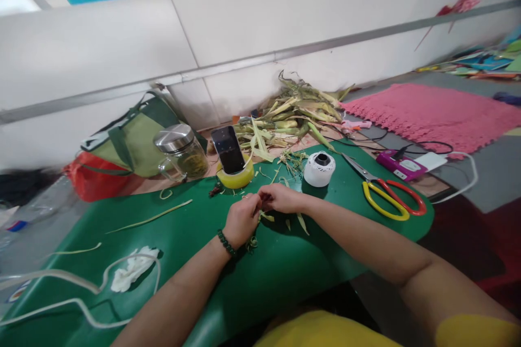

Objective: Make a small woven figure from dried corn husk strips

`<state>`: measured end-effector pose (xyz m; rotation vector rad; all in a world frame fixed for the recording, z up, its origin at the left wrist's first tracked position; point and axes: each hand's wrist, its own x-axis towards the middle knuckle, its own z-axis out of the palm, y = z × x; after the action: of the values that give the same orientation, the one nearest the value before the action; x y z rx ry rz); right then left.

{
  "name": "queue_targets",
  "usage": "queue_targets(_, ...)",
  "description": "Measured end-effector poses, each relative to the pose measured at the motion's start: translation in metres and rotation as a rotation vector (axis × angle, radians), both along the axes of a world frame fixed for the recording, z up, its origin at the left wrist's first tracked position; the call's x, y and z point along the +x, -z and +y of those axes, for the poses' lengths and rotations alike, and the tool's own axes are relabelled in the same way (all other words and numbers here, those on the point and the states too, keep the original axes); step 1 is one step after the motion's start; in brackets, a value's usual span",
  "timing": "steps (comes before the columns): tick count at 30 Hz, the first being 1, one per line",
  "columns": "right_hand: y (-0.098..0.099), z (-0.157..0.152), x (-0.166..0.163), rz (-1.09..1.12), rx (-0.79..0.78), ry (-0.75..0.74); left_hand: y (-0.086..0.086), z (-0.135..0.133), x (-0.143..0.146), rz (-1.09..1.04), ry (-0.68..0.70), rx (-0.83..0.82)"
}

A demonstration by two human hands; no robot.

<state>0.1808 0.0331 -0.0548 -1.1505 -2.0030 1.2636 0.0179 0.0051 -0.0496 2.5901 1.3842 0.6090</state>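
Observation:
Over the middle of the green table mat, my left hand and my right hand meet with their fingertips close together. Both are closed in a pinch on a pale green strip of plant leaf, whose ends poke out below the fingers. The part between the fingertips is hidden. A small curled green bit lies under my left wrist, which wears a dark beaded bracelet. Beyond my right hand lie loose leaf shreds and a white roll with a dark centre.
A phone leans on a yellow tape roll. Left of it stands a lidded glass mug. A heap of husks lies against the wall. Scissors and a purple power strip sit right. White tissue and a cable lie left.

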Motion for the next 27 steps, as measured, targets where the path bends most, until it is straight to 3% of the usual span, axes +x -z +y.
queue_targets(4, 0.0044, 0.0031, -0.0017, 0.075, -0.107, 0.03, 0.003, 0.0013, -0.0003, -0.017, 0.004, 0.03)
queue_targets(15, 0.0049, 0.005, -0.0003, 0.097, -0.204, 0.03, 0.0003, -0.0007, -0.0003, -0.041, 0.02, 0.029)
queue_targets(27, -0.0025, 0.0038, 0.0037, 0.073, -0.178, -0.029, 0.0007, 0.0008, -0.0013, -0.094, 0.002, -0.017)
